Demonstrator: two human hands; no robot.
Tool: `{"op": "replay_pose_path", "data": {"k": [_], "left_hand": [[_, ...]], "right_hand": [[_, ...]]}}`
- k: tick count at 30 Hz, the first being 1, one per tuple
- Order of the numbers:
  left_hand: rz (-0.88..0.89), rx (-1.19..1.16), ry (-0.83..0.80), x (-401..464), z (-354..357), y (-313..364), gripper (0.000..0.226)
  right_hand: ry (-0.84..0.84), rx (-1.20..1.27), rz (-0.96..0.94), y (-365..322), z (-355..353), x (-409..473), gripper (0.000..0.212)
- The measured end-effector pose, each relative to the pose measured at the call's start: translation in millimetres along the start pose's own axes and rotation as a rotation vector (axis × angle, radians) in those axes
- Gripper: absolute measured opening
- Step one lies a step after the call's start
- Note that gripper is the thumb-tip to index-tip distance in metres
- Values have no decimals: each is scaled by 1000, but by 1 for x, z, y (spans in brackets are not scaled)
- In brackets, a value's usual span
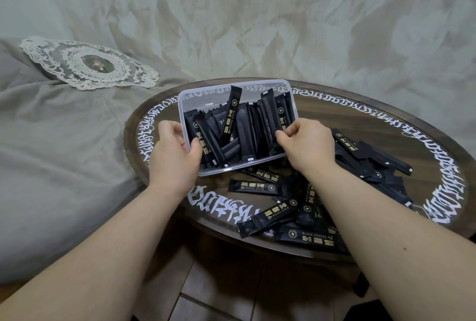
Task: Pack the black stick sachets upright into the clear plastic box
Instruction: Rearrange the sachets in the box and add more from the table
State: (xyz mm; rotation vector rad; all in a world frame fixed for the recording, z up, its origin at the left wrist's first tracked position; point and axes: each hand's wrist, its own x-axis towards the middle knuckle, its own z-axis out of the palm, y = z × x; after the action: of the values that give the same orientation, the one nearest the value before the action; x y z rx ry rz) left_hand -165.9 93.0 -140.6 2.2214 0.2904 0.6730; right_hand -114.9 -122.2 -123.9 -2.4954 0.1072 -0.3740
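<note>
Head view: clear box (290,94) on round dark table (425,137), tilted toward the camera, open top facing the viewer. Part-filled with black sachets (244,137), mostly standing on end and leaning; one sachet (231,112) sticking up above the rest, slanted right, gold print visible. Left hand (175,156) gripping the box's left near corner, thumb curled over the rim inside, other fingers wrapped round the outside wall. Right hand (306,145) at the box's right edge, fingers curled, tips pinching the top ends of sachets at the right wall; cannot tell how many pinched. Both bare forearms reaching in from the bottom of the frame. Loose sachets (273,215) in a heap on the table just near and right of the box, lying flat, overlapping, some partly under the right forearm. White script (224,204) ringing the table's rim. Grey cloth (64,140) left of the table, lace doily (90,64) lying on it well apart from the box. Pale patterned curtain (257,11) behind. Tiled floor (206,282) below the table.
</note>
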Motion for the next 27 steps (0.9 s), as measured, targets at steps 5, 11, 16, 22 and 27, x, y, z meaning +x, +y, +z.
{"op": "replay_pose_path", "data": {"k": [5, 11, 16, 22, 27], "left_hand": [[-6, 1, 7, 1, 0, -1, 23], [-10, -10, 14, 1, 1, -1, 24], [0, -13, 18, 0, 0, 1, 26], [15, -18, 14, -1, -1, 0, 26], [4, -30, 15, -1, -1, 1, 26]], "right_hand": [[-101, -17, -57, 4, 0, -3, 18], [-51, 31, -252, -10, 1, -11, 10], [-230, -66, -626, -36, 21, -24, 30], [-288, -187, -608, -41, 35, -23, 38], [-254, -202, -567, -47, 37, -23, 28]]}}
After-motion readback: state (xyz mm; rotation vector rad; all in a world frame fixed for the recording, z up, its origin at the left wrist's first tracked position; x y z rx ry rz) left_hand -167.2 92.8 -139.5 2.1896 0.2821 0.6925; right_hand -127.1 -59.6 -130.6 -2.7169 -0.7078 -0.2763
